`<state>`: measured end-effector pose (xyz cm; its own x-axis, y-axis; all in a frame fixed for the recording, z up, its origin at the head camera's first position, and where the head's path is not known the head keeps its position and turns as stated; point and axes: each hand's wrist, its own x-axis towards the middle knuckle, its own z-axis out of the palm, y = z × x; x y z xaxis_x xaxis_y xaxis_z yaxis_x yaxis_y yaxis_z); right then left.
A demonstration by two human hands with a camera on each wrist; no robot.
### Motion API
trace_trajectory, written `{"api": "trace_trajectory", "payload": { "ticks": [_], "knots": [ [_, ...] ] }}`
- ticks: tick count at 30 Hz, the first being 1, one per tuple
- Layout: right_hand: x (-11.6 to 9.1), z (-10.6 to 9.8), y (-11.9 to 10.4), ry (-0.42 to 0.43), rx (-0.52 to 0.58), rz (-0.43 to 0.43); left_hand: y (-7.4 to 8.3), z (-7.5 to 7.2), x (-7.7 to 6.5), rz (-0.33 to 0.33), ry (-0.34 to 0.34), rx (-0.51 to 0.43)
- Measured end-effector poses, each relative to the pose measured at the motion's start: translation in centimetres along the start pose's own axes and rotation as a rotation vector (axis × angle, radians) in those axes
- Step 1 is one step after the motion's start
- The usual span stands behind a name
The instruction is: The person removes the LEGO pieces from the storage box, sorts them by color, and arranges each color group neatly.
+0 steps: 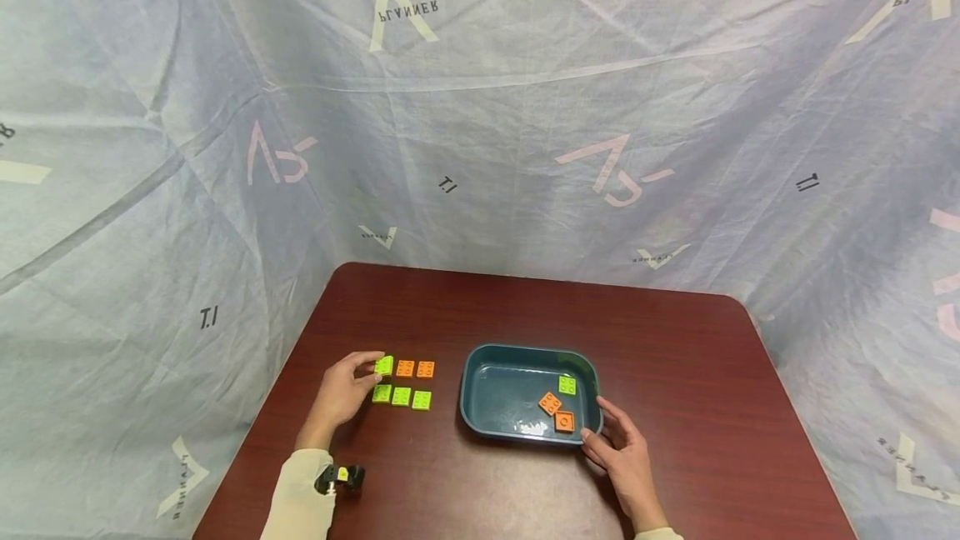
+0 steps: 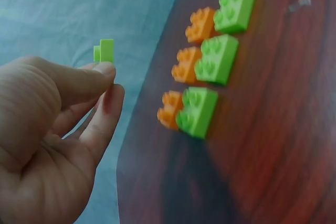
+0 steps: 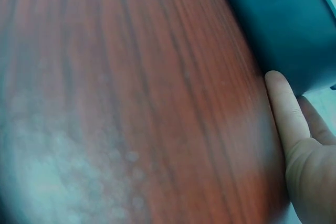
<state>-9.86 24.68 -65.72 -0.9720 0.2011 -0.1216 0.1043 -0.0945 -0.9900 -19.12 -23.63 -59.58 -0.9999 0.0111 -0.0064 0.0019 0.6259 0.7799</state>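
Pinching a lime-green toy brick (image 1: 385,366) with the left hand (image 1: 342,391), near orange bricks (image 1: 405,368), lower left of the head view. Gripping the teal tray (image 1: 498,407) by its corner with the right hand (image 1: 624,452), lower right of centre. Best to squeeze softly, hold it flat, and not bump the orange ones.

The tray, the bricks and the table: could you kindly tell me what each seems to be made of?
Tray: probably plastic, smooth and slightly glossy, with highlights inside; glazed ceramic remains possible.
Bricks: likely moulded plastic, given even bright colour and raised round studs.
Table: glossy wood or wood-look laminate, showing streaky grain and reflections.
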Motion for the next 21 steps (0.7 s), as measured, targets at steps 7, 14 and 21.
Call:
{"api": "trace_trajectory", "payload": {
  "ticks": [7,14,21],
  "knots": [
    [-0.1,0.0,0.0,0.002,-0.008,0.007,-2.1,-0.4,0.0,-0.020,0.018,0.057],
    [-0.1,0.0,0.0,-0.003,-0.006,0.015,-3.6,-0.6,0.3,-0.057,0.028,0.093],
    [0.0,-0.1,0.0,-0.004,-0.005,0.010,-4.6,-0.8,0.1,-0.049,0.030,0.149]
  ]
}}
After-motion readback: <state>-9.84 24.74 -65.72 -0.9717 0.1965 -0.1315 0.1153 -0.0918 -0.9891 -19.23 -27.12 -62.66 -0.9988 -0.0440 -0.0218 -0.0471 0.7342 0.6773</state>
